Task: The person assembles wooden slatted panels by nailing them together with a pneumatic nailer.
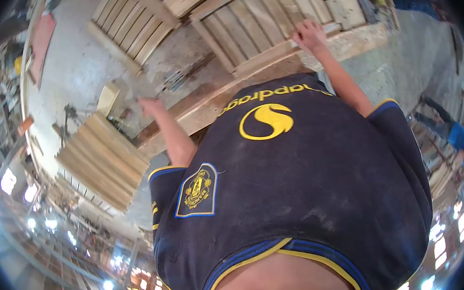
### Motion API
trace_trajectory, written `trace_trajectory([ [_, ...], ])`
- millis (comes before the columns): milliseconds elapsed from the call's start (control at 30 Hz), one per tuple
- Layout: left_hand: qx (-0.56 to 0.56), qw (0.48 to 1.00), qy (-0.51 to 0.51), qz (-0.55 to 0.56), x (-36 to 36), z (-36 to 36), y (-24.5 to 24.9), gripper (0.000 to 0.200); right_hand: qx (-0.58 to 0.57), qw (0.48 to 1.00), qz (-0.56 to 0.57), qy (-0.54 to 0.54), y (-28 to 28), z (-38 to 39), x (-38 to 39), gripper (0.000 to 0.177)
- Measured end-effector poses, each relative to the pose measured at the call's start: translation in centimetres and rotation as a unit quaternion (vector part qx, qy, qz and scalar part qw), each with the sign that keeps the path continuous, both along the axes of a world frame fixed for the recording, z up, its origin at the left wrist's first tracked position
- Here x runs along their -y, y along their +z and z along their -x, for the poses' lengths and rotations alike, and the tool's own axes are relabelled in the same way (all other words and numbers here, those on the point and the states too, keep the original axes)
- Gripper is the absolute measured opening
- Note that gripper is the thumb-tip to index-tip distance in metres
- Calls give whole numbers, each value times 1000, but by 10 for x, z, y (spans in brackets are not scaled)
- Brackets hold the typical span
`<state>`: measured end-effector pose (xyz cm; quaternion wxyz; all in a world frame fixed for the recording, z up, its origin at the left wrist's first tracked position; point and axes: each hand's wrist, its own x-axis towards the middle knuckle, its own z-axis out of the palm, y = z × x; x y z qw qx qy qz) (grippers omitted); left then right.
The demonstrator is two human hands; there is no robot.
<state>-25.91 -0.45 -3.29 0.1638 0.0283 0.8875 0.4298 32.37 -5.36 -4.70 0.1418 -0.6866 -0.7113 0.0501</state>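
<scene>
- A dark shirt (317,173) with yellow trim fills most of the view; it is the person's own, seen from above, with a yellow round logo on the chest and a crest on the left side
- The grey concrete floor (80,62) lies beyond it, dusty and strewn with scraps
- A slatted panel (252,21) of pale wood lies flat at the top centre; its frame rail runs slantwise toward the shirt
- A plank stack (102,162) sits on the floor at the left, its boards lying side by side
- A second panel (127,19) lies at the top left, well apart from the first
- A long beam (202,112) runs slantwise between the slatted panel and the shirt, just beside the left forearm
- A small block (107,98) stands on the floor near the left hand
- The right hand (308,35) rests on the slatted panel at its near rail, knuckles up, fingers bent down over the slats; whether they clasp the wood I cannot tell
- The left hand (150,106) hangs above the floor beside the beam, blurred, fingers loosely spread, holding nothing
</scene>
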Motion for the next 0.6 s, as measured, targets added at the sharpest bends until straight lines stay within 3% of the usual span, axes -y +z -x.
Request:
trace_trajectory([
  [33,179,969,5,-170,-2,7,6,60,-2,1000,-19,3,-4,0,3,14],
  [67,348,879,21,-327,2,13,9,60,3,1000,-16,2,-2,0,6,13],
  [133,404,808,107,-415,9,24,11,59,13,1000,-16,5,0,-1,4,13],
  [200,362,820,103,-432,29,21,21,64,23,999,-27,-3,3,-2,2,12],
  [233,339,841,11,-421,36,-9,44,57,6,1000,-26,1,3,-1,3,12],
  [300,286,850,-288,-335,37,-52,70,47,-11,1000,-18,0,5,-1,4,13],
  [333,290,851,-290,-329,30,-65,66,47,-9,1000,-15,6,7,-1,4,14],
  [367,136,829,-514,-174,20,-82,57,42,-8,1000,-12,14,5,-2,4,15],
  [400,-31,721,-692,-6,6,-97,47,37,-14,1000,-20,13,4,-2,4,16],
  [433,-26,718,-696,-7,-11,-115,45,37,-10,1000,-17,8,5,-3,2,16],
  [500,-43,617,-730,291,-25,-142,56,30,-10,1000,-8,12,10,-1,3,16],
  [600,-21,663,-723,195,-27,-137,50,30,-25,1000,-12,-6,5,0,3,15],
])
